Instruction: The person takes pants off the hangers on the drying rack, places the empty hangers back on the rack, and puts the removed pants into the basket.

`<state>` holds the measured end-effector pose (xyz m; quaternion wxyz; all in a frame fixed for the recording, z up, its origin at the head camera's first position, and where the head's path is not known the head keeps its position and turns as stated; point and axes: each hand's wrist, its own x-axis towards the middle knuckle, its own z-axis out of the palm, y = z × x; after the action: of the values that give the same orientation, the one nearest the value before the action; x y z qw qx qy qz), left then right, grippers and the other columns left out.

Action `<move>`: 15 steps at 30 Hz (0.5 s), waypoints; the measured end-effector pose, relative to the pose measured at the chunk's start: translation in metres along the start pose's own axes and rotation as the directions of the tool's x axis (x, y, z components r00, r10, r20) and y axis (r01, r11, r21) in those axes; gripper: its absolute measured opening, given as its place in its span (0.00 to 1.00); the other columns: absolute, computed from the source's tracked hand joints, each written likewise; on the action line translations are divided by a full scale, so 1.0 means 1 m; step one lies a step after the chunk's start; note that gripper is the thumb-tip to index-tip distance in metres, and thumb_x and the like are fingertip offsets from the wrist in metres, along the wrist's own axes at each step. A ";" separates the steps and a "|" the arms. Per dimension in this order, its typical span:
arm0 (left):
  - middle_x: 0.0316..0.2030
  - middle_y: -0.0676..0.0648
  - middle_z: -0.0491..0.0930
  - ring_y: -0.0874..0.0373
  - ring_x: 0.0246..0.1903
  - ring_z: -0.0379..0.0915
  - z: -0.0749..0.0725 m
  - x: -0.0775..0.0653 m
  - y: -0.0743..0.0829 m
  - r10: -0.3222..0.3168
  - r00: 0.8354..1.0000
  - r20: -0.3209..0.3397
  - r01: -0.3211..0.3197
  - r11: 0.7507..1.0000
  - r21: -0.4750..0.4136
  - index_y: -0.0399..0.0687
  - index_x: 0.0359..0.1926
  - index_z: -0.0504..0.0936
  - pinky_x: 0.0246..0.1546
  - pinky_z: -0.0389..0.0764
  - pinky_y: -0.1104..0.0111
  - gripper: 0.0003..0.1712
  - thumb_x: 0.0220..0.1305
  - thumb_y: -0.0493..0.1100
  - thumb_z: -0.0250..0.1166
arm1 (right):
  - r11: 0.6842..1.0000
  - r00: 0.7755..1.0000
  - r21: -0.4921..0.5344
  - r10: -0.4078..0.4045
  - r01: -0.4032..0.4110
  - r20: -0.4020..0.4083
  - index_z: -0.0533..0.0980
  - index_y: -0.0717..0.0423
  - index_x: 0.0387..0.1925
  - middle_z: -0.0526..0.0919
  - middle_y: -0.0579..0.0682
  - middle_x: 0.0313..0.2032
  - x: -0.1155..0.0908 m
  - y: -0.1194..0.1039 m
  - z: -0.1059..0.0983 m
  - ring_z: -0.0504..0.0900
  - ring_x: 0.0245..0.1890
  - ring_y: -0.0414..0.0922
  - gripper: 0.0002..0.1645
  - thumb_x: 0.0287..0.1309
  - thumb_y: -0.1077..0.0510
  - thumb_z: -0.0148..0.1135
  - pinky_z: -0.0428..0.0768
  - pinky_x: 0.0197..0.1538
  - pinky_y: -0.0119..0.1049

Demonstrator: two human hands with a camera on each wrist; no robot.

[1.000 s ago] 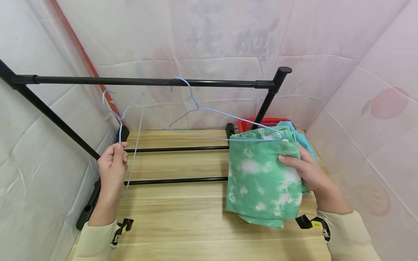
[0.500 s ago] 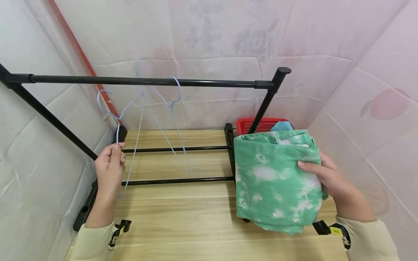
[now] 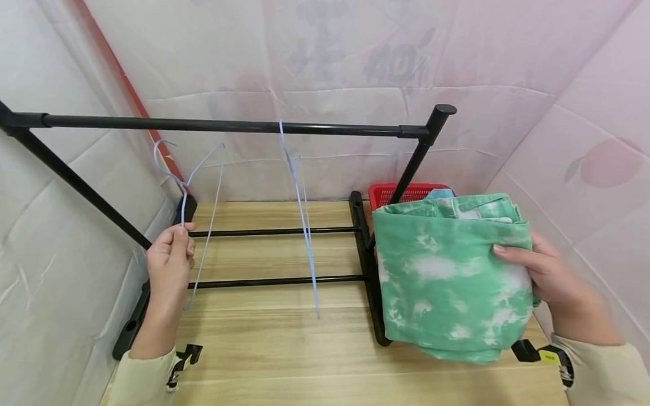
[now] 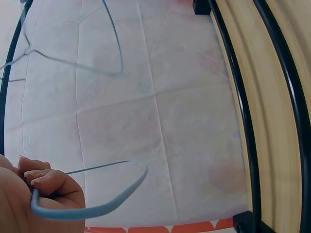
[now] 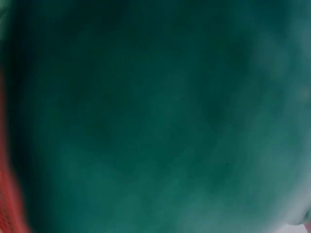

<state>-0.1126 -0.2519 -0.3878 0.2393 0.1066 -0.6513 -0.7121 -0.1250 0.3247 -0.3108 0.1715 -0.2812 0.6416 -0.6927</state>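
Note:
My left hand (image 3: 170, 259) pinches one end of a light blue wire hanger (image 4: 97, 211), whose hook stands below the rack's top rail in the head view. A second blue hanger (image 3: 293, 172) hangs from that rail, turned almost edge-on. On the right, my right hand (image 3: 553, 273) grips a folded green and white tie-dye garment (image 3: 447, 293) by its right side, thumb in front and the other fingers mostly hidden behind. This cloth (image 5: 155, 116) nearly fills the right wrist view, dark and blurred.
The black rack (image 3: 203, 124) spans the wooden table (image 3: 279, 361), with two low crossbars. Behind the garment, at the back right, a red basket (image 3: 378, 194) with blue cloth (image 3: 439, 193) in it is partly covered. Pale sheeting (image 3: 325, 56) encloses the back and sides.
My right hand has moved right with the green garment, away from the hanging hanger. That hanger has swung round on the rail to edge-on. My left hand has hardly moved.

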 end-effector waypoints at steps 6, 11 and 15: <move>0.20 0.51 0.68 0.64 0.16 0.56 0.000 -0.003 0.002 0.000 1.000 0.006 0.000 1.000 -0.007 0.40 0.43 0.81 0.13 0.56 0.75 0.16 0.76 0.48 0.54 | 0.998 0.999 0.032 -0.049 0.049 -0.002 0.61 0.66 0.67 0.83 0.59 0.49 -0.013 -0.006 -0.011 0.88 0.40 0.54 0.35 0.64 0.82 0.23 0.86 0.37 0.46; 0.20 0.51 0.68 0.64 0.15 0.55 -0.001 -0.006 0.003 0.004 1.000 0.005 -0.004 1.000 -0.024 0.36 0.44 0.80 0.12 0.54 0.74 0.17 0.76 0.47 0.55 | 0.996 0.996 0.000 -0.088 0.088 -0.026 0.60 0.70 0.67 0.82 0.60 0.49 -0.022 -0.012 -0.015 0.88 0.40 0.54 0.35 0.61 0.84 0.23 0.86 0.37 0.44; 0.20 0.51 0.68 0.63 0.15 0.55 -0.002 -0.007 0.003 -0.002 1.000 0.006 0.002 1.000 -0.026 0.36 0.44 0.81 0.13 0.54 0.73 0.17 0.76 0.47 0.55 | 0.988 0.990 -0.148 -0.053 0.034 -0.128 0.61 0.65 0.66 0.82 0.55 0.46 -0.032 -0.020 -0.014 0.88 0.38 0.50 0.32 0.64 0.82 0.28 0.86 0.35 0.41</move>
<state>-0.1047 -0.2503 -0.3861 0.2381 0.1021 -0.6426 -0.7210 -0.1062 0.3573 -0.2964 0.0927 -0.2605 0.6939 -0.6649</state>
